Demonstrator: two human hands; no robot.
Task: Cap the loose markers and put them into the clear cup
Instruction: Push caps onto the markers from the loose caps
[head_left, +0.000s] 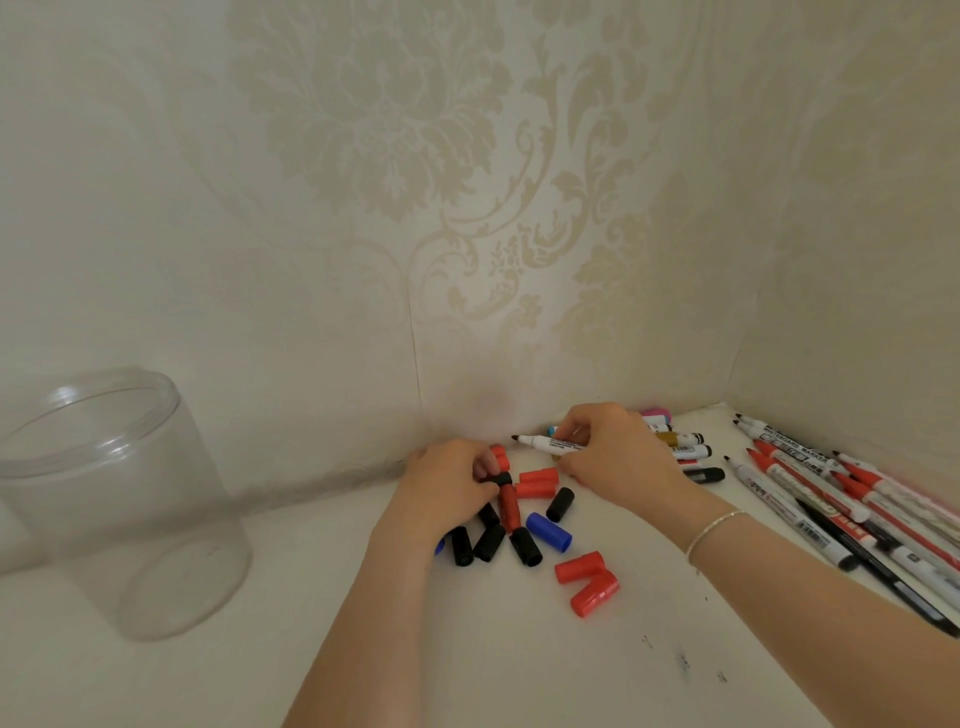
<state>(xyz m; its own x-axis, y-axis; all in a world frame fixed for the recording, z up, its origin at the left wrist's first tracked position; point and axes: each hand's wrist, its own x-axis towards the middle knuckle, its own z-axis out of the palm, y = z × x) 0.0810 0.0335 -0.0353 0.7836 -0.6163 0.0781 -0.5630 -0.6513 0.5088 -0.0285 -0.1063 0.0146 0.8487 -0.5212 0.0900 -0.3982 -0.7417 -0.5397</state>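
At the far left I see the clear cup (111, 499), a smooth transparent plastic cylinder standing upright with its wide mouth open, near the wall (322, 218) and well apart from everything else; the white tabletop (322, 582) between it and my left forearm is bare. The table butts against patterned, matte cream wallpaper behind and on the right, so the work sits boxed into a corner. My left hand (441, 488) is curled down over the pile of loose caps (524, 525), its fingertips pinching a black cap (500, 479) at the top of the heap. The caps are short ribbed plastic cylinders in black, red and blue, lying every way and touching one another, with two red ones (587, 582) set slightly apart toward me. My right hand (613, 452), a thin bracelet (714, 530) at its wrist, grips an uncapped marker (550, 443) with a white barrel, held nearly level with its dark tip pointing left toward the other hand. Behind that hand lie several capped markers (685, 447) close to the wall. At the far right, a fan of long uncapped whiteboard markers (831, 493) reaches from the corner to the frame edge.
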